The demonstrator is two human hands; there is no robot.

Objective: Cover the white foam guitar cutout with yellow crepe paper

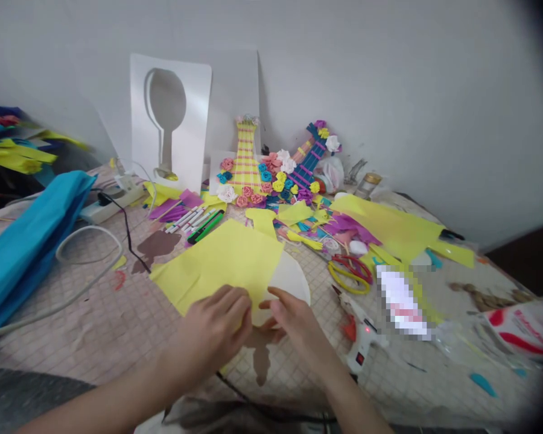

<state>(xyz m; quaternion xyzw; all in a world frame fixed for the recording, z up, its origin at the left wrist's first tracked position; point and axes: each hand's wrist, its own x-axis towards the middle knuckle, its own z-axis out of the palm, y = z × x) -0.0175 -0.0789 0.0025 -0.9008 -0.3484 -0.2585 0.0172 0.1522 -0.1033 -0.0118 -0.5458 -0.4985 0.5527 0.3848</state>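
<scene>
A sheet of yellow crepe paper (228, 256) lies over a white rounded card (292, 278), whose right side shows past the paper's edge. My left hand (219, 316) is closed at the near edge of the yellow paper, fingers curled down on it; the fingertips are hidden. At the near right edge of the card, my right hand (294, 316) has its fingers apart and slightly bent, close to the paper. Whether its lower fingers touch the card's underside, I cannot tell. A glue gun (362, 340) with a red light lies to the right of my right hand.
Scissors (350, 274) lie beyond the glue gun. Markers (187, 219) and a green cutter (207, 227) lie behind the paper. Flower-decorated vase shapes (245, 160) lean at the back. A blue paper roll (31, 241) and a looping white cable (104, 283) occupy the left side.
</scene>
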